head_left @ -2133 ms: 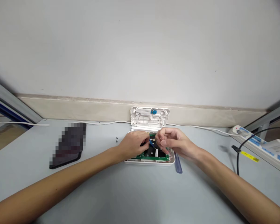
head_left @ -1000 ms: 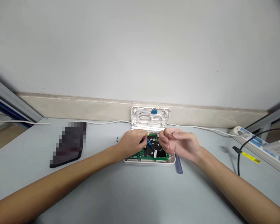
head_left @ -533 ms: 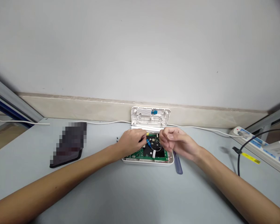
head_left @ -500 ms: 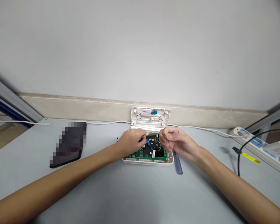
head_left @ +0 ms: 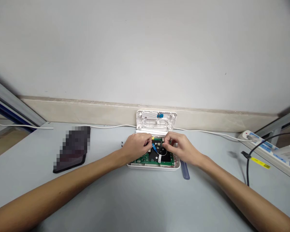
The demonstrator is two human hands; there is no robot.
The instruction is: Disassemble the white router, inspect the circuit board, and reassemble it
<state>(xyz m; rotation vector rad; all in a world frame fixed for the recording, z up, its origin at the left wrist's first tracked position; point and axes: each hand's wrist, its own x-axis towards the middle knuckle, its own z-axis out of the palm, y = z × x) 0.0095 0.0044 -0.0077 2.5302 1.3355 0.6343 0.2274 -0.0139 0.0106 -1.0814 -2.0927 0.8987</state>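
Observation:
A white router-like case (head_left: 153, 168) lies open on the desk, a green circuit board (head_left: 145, 159) with a black plate inside it. Its lid (head_left: 156, 121) stands upright behind, with a blue piece (head_left: 160, 115) fixed near the top. Over the board loops a thin white fiber cable (head_left: 162, 155) with a blue connector (head_left: 154, 148). My left hand (head_left: 138, 146) is closed over the board's left side, its fingertips pinched at the cable beside the connector. With thumb and forefinger together, my right hand (head_left: 180, 146) pinches the cable on the right side of the loop.
A dark phone (head_left: 73, 148), partly pixelated, lies at the left. A translucent blue screwdriver handle (head_left: 185, 170) rests right of the case. On the right are a power strip (head_left: 263, 146) and a black cable (head_left: 247, 167) with a yellow tag. A white cord (head_left: 111, 127) runs along the wall.
My right hand has moved left and in over the board, and its thumb and forefinger now meet at the cable loop. The left hand has stayed in place.

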